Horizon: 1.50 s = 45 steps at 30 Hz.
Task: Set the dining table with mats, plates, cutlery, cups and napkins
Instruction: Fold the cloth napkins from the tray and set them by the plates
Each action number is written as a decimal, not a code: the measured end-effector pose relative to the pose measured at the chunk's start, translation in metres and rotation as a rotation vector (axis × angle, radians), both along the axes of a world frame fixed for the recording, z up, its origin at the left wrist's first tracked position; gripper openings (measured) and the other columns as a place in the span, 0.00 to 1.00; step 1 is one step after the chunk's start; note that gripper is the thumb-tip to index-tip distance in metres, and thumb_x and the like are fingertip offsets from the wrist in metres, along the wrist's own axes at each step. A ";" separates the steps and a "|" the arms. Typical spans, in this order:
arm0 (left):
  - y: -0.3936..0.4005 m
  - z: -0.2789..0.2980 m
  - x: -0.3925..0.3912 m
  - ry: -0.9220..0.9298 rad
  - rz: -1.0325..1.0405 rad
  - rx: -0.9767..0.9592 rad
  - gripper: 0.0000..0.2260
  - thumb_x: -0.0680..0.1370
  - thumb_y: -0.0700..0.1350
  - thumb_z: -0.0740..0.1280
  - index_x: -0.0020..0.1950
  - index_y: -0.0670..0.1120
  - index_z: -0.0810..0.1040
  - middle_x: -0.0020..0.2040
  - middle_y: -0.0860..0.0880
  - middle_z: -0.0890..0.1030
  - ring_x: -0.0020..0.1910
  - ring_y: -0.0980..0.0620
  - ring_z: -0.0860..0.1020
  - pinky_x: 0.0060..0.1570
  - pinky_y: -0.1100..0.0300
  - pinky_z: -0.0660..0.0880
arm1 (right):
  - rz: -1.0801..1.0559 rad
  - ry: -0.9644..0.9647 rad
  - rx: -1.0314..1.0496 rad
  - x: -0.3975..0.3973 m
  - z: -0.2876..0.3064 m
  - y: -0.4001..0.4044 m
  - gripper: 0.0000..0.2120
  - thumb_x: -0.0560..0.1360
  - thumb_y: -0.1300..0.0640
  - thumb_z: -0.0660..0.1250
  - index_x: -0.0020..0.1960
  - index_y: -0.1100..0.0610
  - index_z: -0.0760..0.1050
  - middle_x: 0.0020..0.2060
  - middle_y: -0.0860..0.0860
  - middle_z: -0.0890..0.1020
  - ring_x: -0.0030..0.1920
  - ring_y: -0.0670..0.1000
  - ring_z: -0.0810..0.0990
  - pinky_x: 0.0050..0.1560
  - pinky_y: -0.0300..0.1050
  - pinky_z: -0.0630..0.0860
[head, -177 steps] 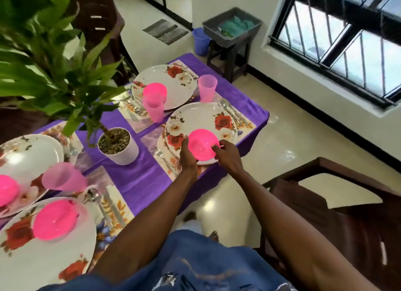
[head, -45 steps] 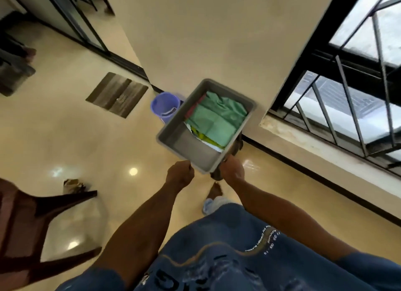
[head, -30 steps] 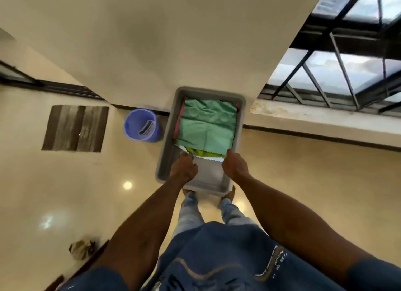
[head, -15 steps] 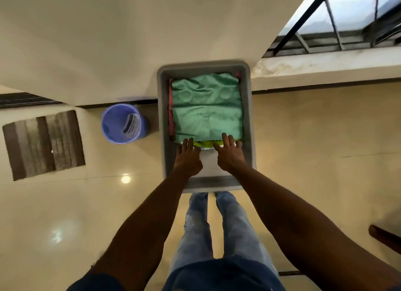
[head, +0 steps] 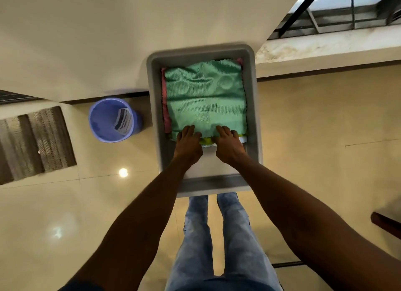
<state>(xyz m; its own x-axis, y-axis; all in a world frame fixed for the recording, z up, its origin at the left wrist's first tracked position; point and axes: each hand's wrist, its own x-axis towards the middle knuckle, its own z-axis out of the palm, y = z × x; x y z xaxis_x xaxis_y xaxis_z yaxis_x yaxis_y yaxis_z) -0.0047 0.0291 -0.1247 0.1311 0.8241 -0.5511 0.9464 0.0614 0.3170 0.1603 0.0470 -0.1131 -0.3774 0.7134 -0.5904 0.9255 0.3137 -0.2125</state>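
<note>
A grey plastic bin point(head: 252, 108) stands against the wall right in front of me, holding a stack of folded cloth napkins. The top one is a green napkin point(head: 206, 99). Under it, a pink napkin point(head: 166, 117) shows along the left side and a yellow napkin point(head: 206, 141) peeks out at the near edge. My left hand point(head: 187, 147) and my right hand point(head: 227, 147) are both inside the bin, side by side. Their fingers lie on the near edge of the green napkin. The thumbs are hidden.
A blue bucket point(head: 108, 121) stands on the floor just left of the bin. A striped floor mat point(head: 32, 143) lies further left. A barred window point(head: 347, 8) is at the upper right. A dark wooden chair edge point(head: 386, 225) shows at the right.
I have left the dining table and walked up to the bin. Both hands went from the bin's near rim into it, onto the green napkin's near edge.
</note>
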 end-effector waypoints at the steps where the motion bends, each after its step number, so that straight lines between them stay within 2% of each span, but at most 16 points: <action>1: 0.002 -0.002 0.000 0.012 -0.031 -0.004 0.18 0.75 0.41 0.65 0.65 0.46 0.75 0.77 0.42 0.60 0.77 0.42 0.53 0.73 0.45 0.55 | 0.030 -0.006 -0.001 0.002 -0.003 0.000 0.21 0.73 0.60 0.63 0.66 0.55 0.76 0.75 0.57 0.61 0.74 0.60 0.57 0.70 0.57 0.59; 6: -0.003 -0.009 -0.002 0.018 -0.038 0.012 0.17 0.73 0.40 0.65 0.62 0.45 0.78 0.75 0.40 0.63 0.76 0.41 0.56 0.73 0.44 0.55 | 0.024 -0.011 -0.022 0.005 -0.009 -0.003 0.29 0.72 0.60 0.64 0.73 0.58 0.67 0.77 0.53 0.58 0.76 0.59 0.55 0.71 0.57 0.58; 9: -0.009 -0.004 0.000 -0.003 0.068 0.047 0.20 0.73 0.38 0.63 0.65 0.40 0.72 0.73 0.39 0.67 0.74 0.41 0.60 0.71 0.46 0.58 | -0.011 0.031 0.008 0.008 -0.006 -0.007 0.32 0.72 0.62 0.64 0.75 0.60 0.62 0.76 0.54 0.60 0.76 0.59 0.57 0.71 0.58 0.59; 11: -0.009 0.003 0.002 -0.001 0.127 0.053 0.25 0.74 0.39 0.64 0.71 0.40 0.66 0.72 0.41 0.67 0.73 0.42 0.62 0.71 0.46 0.59 | -0.028 0.123 0.110 0.010 -0.003 -0.006 0.28 0.69 0.66 0.65 0.70 0.62 0.70 0.70 0.57 0.70 0.70 0.62 0.67 0.66 0.58 0.66; 13: -0.006 0.012 0.003 0.010 0.153 0.066 0.29 0.76 0.45 0.67 0.75 0.41 0.61 0.72 0.41 0.66 0.73 0.41 0.62 0.71 0.44 0.60 | -0.057 0.227 0.218 0.007 0.004 -0.004 0.20 0.66 0.69 0.65 0.58 0.64 0.77 0.58 0.59 0.79 0.57 0.63 0.76 0.56 0.56 0.72; 16: 0.006 0.028 0.006 -0.004 0.208 0.099 0.33 0.75 0.51 0.69 0.75 0.42 0.60 0.71 0.42 0.67 0.71 0.40 0.64 0.69 0.43 0.62 | -0.123 0.342 0.339 -0.002 0.030 0.004 0.09 0.68 0.69 0.64 0.47 0.65 0.77 0.45 0.61 0.80 0.45 0.63 0.79 0.47 0.54 0.74; 18: 0.015 0.043 0.007 -0.041 0.233 0.135 0.29 0.75 0.49 0.69 0.73 0.42 0.64 0.68 0.41 0.71 0.68 0.39 0.68 0.66 0.45 0.64 | -0.217 0.417 0.376 -0.011 0.054 0.009 0.09 0.72 0.62 0.58 0.46 0.64 0.76 0.41 0.61 0.80 0.42 0.63 0.78 0.44 0.52 0.73; 21: 0.028 0.074 0.004 -0.101 0.323 0.208 0.20 0.76 0.43 0.66 0.67 0.41 0.73 0.64 0.39 0.76 0.64 0.38 0.72 0.65 0.48 0.65 | -0.354 0.453 0.389 -0.023 0.090 0.018 0.16 0.75 0.54 0.58 0.53 0.65 0.75 0.46 0.62 0.80 0.47 0.61 0.77 0.48 0.54 0.73; 23: 0.033 0.100 -0.002 -0.148 0.402 0.242 0.21 0.73 0.39 0.66 0.66 0.42 0.75 0.62 0.39 0.78 0.62 0.38 0.74 0.63 0.49 0.68 | -0.355 0.444 0.441 -0.023 0.114 0.020 0.14 0.73 0.61 0.64 0.57 0.66 0.76 0.50 0.62 0.79 0.50 0.62 0.76 0.51 0.55 0.74; 25: 0.037 0.128 -0.008 -0.204 0.416 0.299 0.21 0.72 0.37 0.64 0.65 0.43 0.77 0.60 0.40 0.80 0.59 0.38 0.77 0.60 0.49 0.72 | -0.319 0.409 0.499 -0.021 0.138 0.021 0.15 0.68 0.69 0.66 0.55 0.66 0.76 0.50 0.62 0.78 0.50 0.63 0.76 0.50 0.56 0.76; 29: 0.046 0.190 -0.021 -0.362 0.436 0.378 0.18 0.73 0.34 0.62 0.61 0.43 0.78 0.55 0.41 0.82 0.54 0.39 0.79 0.53 0.50 0.75 | -0.380 0.287 0.576 -0.012 0.197 0.021 0.16 0.73 0.68 0.63 0.60 0.63 0.73 0.54 0.62 0.79 0.54 0.63 0.78 0.56 0.57 0.72; 32: 0.053 0.242 -0.028 -0.472 0.427 0.456 0.17 0.68 0.32 0.61 0.55 0.38 0.79 0.50 0.39 0.83 0.51 0.41 0.80 0.50 0.55 0.72 | -0.422 0.296 0.630 0.000 0.240 0.017 0.22 0.71 0.71 0.60 0.65 0.64 0.69 0.56 0.63 0.77 0.55 0.64 0.77 0.56 0.57 0.71; 35: 0.050 0.283 -0.035 -0.515 0.304 0.518 0.19 0.63 0.36 0.59 0.49 0.38 0.82 0.47 0.40 0.83 0.50 0.41 0.80 0.48 0.61 0.69 | -0.457 0.349 0.644 0.017 0.276 0.005 0.18 0.69 0.72 0.60 0.58 0.66 0.74 0.54 0.64 0.76 0.52 0.65 0.76 0.52 0.56 0.72; 38: 0.041 0.313 -0.040 -0.489 0.289 0.611 0.21 0.62 0.38 0.58 0.49 0.38 0.84 0.48 0.39 0.83 0.52 0.40 0.79 0.53 0.59 0.70 | -0.548 0.355 0.724 0.030 0.305 -0.007 0.10 0.71 0.68 0.62 0.50 0.65 0.77 0.49 0.63 0.77 0.47 0.65 0.77 0.48 0.55 0.74; 42: 0.012 0.355 -0.036 -0.540 0.431 0.695 0.13 0.66 0.35 0.63 0.47 0.40 0.84 0.48 0.43 0.85 0.52 0.44 0.81 0.49 0.66 0.70 | -0.770 0.621 0.810 0.048 0.345 -0.038 0.07 0.74 0.64 0.59 0.48 0.62 0.76 0.41 0.60 0.81 0.41 0.61 0.79 0.41 0.54 0.75; 45: -0.016 0.380 -0.029 -0.618 0.542 0.767 0.08 0.70 0.34 0.68 0.46 0.41 0.83 0.46 0.44 0.84 0.49 0.46 0.81 0.47 0.62 0.71 | -0.894 0.826 0.815 0.060 0.370 -0.068 0.12 0.74 0.69 0.59 0.56 0.62 0.74 0.41 0.56 0.80 0.41 0.54 0.77 0.38 0.44 0.69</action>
